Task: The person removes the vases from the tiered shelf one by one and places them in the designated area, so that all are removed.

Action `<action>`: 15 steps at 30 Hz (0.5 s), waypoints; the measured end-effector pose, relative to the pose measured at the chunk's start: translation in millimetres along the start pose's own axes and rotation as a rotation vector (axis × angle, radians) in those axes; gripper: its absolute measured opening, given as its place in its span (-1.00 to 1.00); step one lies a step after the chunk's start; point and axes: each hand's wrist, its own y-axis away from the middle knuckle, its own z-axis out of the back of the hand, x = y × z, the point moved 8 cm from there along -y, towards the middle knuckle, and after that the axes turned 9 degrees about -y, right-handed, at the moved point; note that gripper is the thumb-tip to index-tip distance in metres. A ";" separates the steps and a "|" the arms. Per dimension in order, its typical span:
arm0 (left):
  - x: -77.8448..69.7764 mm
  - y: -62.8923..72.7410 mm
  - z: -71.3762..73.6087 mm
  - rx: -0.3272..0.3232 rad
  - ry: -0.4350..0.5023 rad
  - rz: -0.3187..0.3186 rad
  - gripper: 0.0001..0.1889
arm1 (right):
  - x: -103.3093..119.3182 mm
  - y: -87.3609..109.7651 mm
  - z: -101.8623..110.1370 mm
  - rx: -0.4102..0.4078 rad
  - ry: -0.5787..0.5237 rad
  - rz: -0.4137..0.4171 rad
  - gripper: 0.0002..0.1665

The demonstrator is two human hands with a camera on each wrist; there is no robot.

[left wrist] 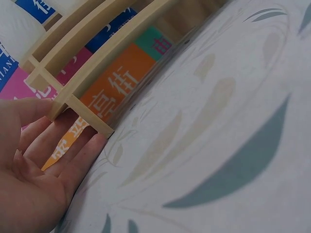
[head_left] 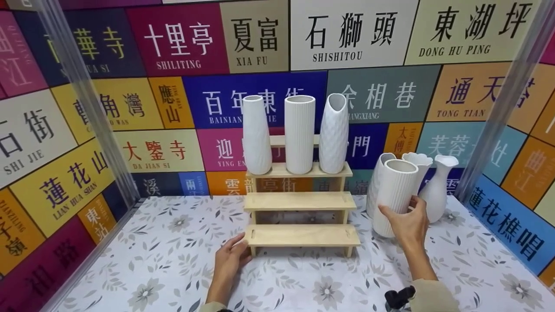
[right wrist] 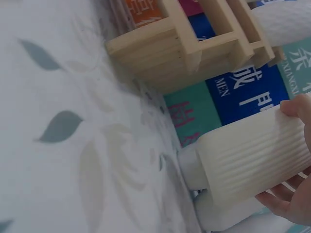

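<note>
My right hand [head_left: 409,223] grips a white ribbed cylinder vase [head_left: 392,199], thumb on one side and fingers round the other. In the right wrist view the vase [right wrist: 257,155] is held with its base close over the cloth. At the front left corner of a stepped wooden stand [head_left: 301,234], my left hand [head_left: 230,260] touches the end of the lowest step. The left wrist view shows its extended fingers [left wrist: 36,109] against the step's end and leg. On the top step stand a slim white vase [head_left: 256,138], a ribbed white vase [head_left: 300,138] and a slant-mouthed textured vase [head_left: 334,138].
Right of the stand, behind the held vase, a textured white vase [head_left: 375,190], a vase with a scalloped rim [head_left: 418,161] and a narrow-necked vase [head_left: 438,195] cluster together. Leaf-patterned cloth [head_left: 173,260] covers the table. Sign-printed panels [head_left: 256,104] rise behind and at both sides.
</note>
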 end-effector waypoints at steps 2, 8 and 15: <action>-0.3 0.4 -0.1 0.004 0.005 -0.003 -0.52 | -6.1 -0.7 0.4 -0.010 0.003 -0.003 0.08; -2.1 1.1 -1.7 0.018 0.016 -0.022 -0.50 | -23.3 -1.1 2.6 -0.002 0.018 -0.062 0.11; -1.3 -0.1 0.1 0.008 0.031 -0.033 -0.52 | -26.9 -2.3 -3.2 0.036 -0.027 -0.080 0.15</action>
